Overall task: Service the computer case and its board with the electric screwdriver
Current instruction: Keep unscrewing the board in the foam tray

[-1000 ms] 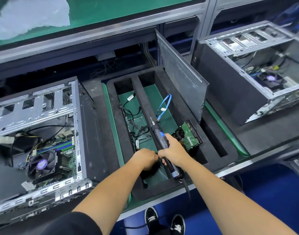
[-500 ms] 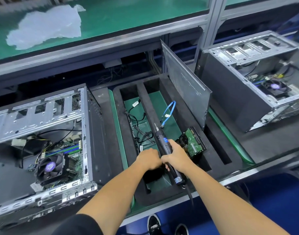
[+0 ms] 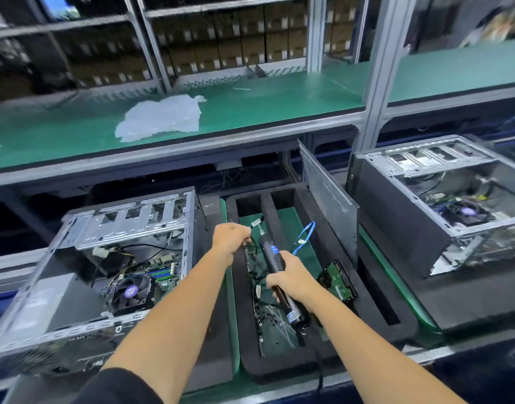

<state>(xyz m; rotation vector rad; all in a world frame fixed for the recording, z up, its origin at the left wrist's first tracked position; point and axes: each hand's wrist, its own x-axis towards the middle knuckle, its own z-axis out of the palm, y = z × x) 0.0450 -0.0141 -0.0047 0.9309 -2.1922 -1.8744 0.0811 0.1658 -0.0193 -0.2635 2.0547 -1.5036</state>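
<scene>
The right hand (image 3: 289,279) grips the black pen-shaped electric screwdriver (image 3: 272,255) around its middle, bit pointing away, above the black foam tray (image 3: 314,199). Its blue band and white end label carry writing too blurred to read. The left hand (image 3: 231,237) is curled near the bit; what it pinches cannot be told. The open grey steel computer case (image 3: 75,287) lies left, its green board (image 3: 163,272) exposed.

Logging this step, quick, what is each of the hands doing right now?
Left hand: fingers curled, apparently pinching something small by the screwdriver's tip; what it holds cannot be told.
Right hand: closed around the electric screwdriver.
</scene>
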